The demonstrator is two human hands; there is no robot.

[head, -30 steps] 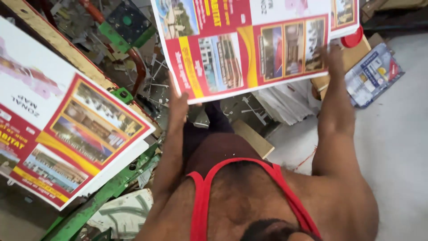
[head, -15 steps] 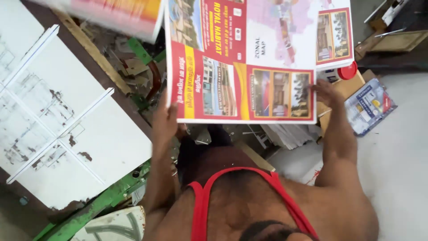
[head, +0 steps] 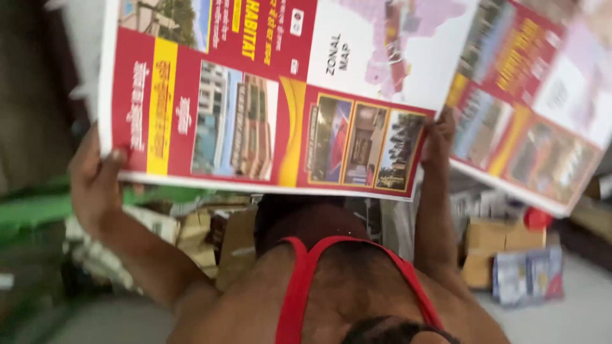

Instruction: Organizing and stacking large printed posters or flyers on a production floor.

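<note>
I hold a large printed sheet (head: 268,102) up in front of me; it is red, yellow and white, with building photos and a pink map. My left hand (head: 95,178) grips its left edge, thumb on the red border. My right hand (head: 437,137) grips the lower right corner by the small photos. A second printed sheet (head: 542,127) of the same kind slants away behind my right hand, blurred. My chest with a red strap (head: 306,280) fills the bottom of the view.
A green metal frame (head: 38,210) lies low on the left. Cardboard pieces (head: 236,242) sit below the sheet. At the right are a cardboard box (head: 497,245), a red cap (head: 537,218) and a blue packet (head: 526,274) on a grey floor.
The sheet has come closer and now fills the upper view. The white board on the left is out of sight, and a second printed sheet shows at the right.
</note>
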